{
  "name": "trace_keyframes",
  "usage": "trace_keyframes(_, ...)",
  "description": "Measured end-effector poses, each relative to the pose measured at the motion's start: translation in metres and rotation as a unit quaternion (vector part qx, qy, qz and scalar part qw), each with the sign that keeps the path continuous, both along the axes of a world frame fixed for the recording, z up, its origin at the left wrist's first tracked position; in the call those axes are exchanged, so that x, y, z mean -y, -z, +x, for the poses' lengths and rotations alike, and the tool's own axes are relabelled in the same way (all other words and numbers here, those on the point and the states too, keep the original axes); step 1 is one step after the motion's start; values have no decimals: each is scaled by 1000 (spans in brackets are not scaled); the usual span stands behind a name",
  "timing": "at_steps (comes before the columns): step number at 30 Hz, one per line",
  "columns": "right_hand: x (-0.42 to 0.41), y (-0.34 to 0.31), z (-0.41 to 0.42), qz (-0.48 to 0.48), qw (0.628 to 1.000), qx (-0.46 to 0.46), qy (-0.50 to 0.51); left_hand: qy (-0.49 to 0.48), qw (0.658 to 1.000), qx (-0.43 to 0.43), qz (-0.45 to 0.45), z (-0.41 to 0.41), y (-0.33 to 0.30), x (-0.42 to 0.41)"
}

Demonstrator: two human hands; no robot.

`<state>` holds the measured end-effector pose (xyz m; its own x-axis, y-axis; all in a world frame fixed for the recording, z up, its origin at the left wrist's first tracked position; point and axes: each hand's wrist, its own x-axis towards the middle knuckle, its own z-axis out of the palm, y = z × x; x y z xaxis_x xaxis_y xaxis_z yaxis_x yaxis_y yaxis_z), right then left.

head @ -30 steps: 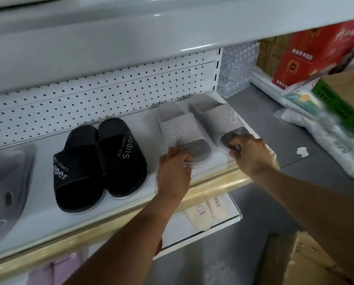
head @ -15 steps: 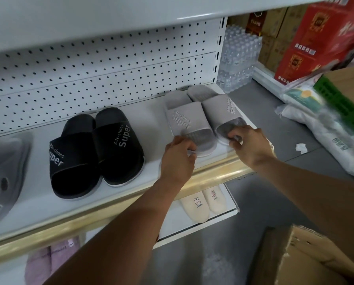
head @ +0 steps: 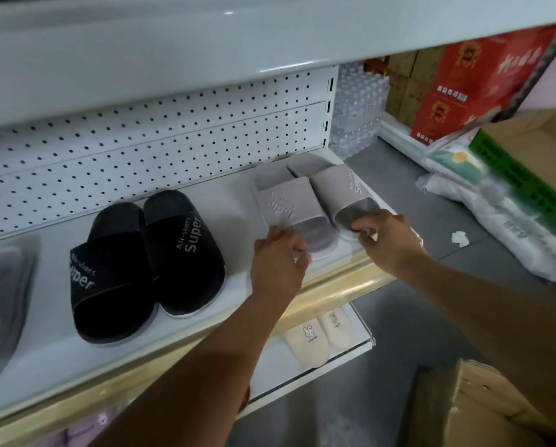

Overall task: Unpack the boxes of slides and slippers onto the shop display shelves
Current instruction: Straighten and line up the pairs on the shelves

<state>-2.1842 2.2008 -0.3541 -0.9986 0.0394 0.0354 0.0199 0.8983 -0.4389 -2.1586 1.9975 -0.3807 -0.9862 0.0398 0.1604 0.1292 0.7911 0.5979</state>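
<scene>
A: Grey, both of them. The left grey slide (head: pixel 291 214) and the right grey slide (head: pixel 343 195) lie side by side at the right end of the white shelf (head: pixel 234 201), toes toward the near edge.

B: And the hands?

A: The left hand (head: pixel 278 264) has its fingers curled over the toe of the left grey slide, gripping it. The right hand (head: pixel 388 240) pinches the toe of the right one, fingertips on its front rim.

B: What else is on that shelf?

A: A pair of black slides (head: pixel 147 259) further left, apart from the grey pair. On the lower shelf (head: pixel 364 345), cream slippers (head: pixel 322 337). A cardboard box (head: pixel 496 408) stands near right on the floor.
</scene>
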Motion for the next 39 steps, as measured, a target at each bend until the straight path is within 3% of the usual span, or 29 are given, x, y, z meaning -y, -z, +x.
trace_keyframes(8, -9, 3, -19, -59, 998, 5, -27, -9, 1000, -30, 4, -4, 4, -3)
trace_keyframes(18, -20, 3, -16, -54, 996, 15, -76, -56, 998, -7, 24, 11, -6, -24)
trace_keyframes(22, -21, 8, -6, 18, 990, -88, -104, -67, 997, -28, 37, 20, 0, -30)
trace_keyframes(30, -1, 35, 19, -15, 933, -285, -217, -97, 982, -147, 64, 43, 19, -33)
trace_keyframes(33, 6, 30, 35, -14, 904, -299, -306, -116, 967, -211, 85, 70, 10, -42)
trace_keyframes(36, 4, 29, 51, 17, 871, -309, -382, -95, 965, -205, 134, 97, 13, -47)
trace_keyframes(39, -5, 40, 65, 41, 842, -346, -413, -77, 966, -222, 110, 123, 29, -46)
